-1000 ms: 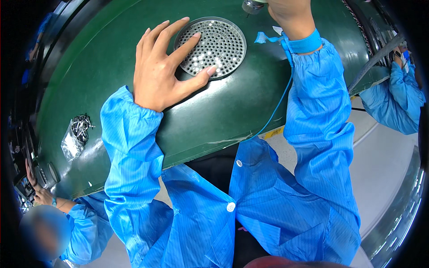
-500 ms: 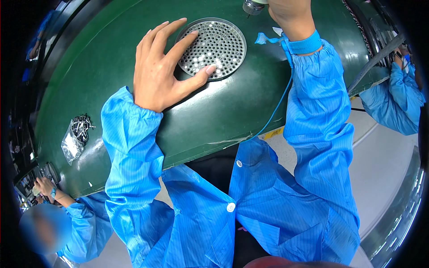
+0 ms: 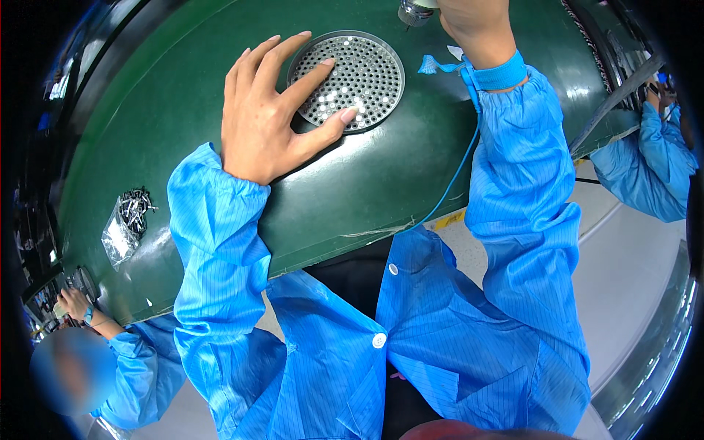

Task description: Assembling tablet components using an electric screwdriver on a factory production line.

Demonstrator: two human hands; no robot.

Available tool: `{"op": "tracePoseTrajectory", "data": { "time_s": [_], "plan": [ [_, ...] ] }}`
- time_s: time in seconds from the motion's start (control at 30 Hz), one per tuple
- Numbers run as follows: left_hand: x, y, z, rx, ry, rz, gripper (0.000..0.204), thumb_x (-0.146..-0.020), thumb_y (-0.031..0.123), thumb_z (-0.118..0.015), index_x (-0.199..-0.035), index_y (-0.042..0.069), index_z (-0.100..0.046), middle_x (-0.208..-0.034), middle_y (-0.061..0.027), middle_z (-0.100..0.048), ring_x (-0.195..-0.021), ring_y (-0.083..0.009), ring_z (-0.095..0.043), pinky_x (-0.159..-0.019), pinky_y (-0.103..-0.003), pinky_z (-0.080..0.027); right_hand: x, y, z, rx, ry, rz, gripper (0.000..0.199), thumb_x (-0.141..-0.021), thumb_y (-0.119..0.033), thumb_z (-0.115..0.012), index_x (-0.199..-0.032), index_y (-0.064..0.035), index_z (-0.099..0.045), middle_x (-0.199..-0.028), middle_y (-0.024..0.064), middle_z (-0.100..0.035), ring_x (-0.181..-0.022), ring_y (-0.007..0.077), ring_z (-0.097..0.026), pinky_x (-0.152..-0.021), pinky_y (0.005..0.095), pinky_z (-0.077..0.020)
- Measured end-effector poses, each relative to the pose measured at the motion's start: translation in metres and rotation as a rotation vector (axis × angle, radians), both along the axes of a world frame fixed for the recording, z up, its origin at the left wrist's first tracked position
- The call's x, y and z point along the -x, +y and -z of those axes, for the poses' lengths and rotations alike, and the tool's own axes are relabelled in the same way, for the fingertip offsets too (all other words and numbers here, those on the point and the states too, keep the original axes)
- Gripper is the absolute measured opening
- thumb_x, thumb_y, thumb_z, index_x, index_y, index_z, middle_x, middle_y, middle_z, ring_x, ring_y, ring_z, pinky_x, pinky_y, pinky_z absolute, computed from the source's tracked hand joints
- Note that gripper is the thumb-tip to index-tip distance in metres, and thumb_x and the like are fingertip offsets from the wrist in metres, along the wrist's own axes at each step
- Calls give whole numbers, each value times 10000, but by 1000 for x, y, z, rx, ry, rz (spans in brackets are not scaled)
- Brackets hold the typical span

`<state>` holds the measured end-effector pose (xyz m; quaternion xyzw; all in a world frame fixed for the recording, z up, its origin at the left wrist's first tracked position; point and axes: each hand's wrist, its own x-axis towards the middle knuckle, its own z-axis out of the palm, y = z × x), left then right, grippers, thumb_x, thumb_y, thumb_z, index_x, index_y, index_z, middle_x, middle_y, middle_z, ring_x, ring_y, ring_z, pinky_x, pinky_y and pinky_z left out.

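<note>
A round grey tray (image 3: 401, 77) full of small holes lies on the green table, with shiny white bits in some holes. My left hand (image 3: 260, 114) is open over its left side, thumb and index finger spread across the holed face. The other fingers reach past its left rim. At the top edge my right hand (image 3: 477, 26) is closed round an electric screwdriver (image 3: 416, 12); only its metal nose and thin bit show, pointing down right of the tray. The fingers are largely cut off by the picture's edge. A blue wrist strap (image 3: 502, 75) circles my right wrist.
A clear bag of screws (image 3: 126, 227) lies on the table (image 3: 352, 194) at left. From the strap a thin blue cord (image 3: 463, 169) hangs over the front edge. Co-workers in blue sleeves (image 3: 143, 367) sit at far left and right (image 3: 638, 165). A grey cable (image 3: 616, 103) runs at right.
My left hand has shifted slightly right over the tray, its index fingertip a little lower. My right hand and the screwdriver have hardly moved.
</note>
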<state>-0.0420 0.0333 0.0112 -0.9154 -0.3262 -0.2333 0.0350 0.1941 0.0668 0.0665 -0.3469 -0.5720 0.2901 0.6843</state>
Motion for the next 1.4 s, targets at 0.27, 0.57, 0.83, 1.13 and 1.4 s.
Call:
{"op": "tracePoseTrajectory", "data": {
  "time_s": [0.27,0.57,0.83,1.13,1.4],
  "plan": [
    [4,-1,0,0,-18,9,483,-784,379,-807,-1196,128,-780,-1425,-147,-598,-1334,-390,-530,-1138,-537,-392,0,1,1,13,10,-2,204,-885,-52,-665,-1055,53,-710,-608,49,-633,-457,106,-572,-421,254,-445],
    [13,-4,-4,0,-9,-1,454,-761,346,-822,-1135,90,-787,-1403,-151,-613,-1351,-384,-525,-1152,-540,-380,0,1,0,-4,-7,-2,205,-894,-56,-670,-1062,54,-710,-608,47,-632,-459,103,-574,-421,251,-443],
    [9,-3,-3,21,16,-5,558,-767,384,-810,-1265,139,-749,-1442,-137,-583,-1350,-391,-509,-1141,-524,-386,3,1,0,8,18,-21,199,-889,-43,-669,-1056,59,-708,-604,47,-628,-457,107,-568,-427,252,-437],
    [11,-2,0,1,17,11,547,-774,422,-812,-1239,139,-759,-1435,-140,-589,-1355,-387,-508,-1132,-526,-397,4,1,1,2,16,3,195,-888,-46,-664,-1049,55,-709,-608,52,-634,-452,107,-570,-420,255,-437],
    [0,3,-2,98,-95,-9,634,-814,458,-768,-1334,112,-665,-1356,-150,-627,-1271,-373,-564,-1093,-492,-411,2,-7,-5,8,12,16,198,-886,-38,-668,-1057,56,-706,-606,48,-632,-452,107,-570,-419,256,-438]
  ]
}}
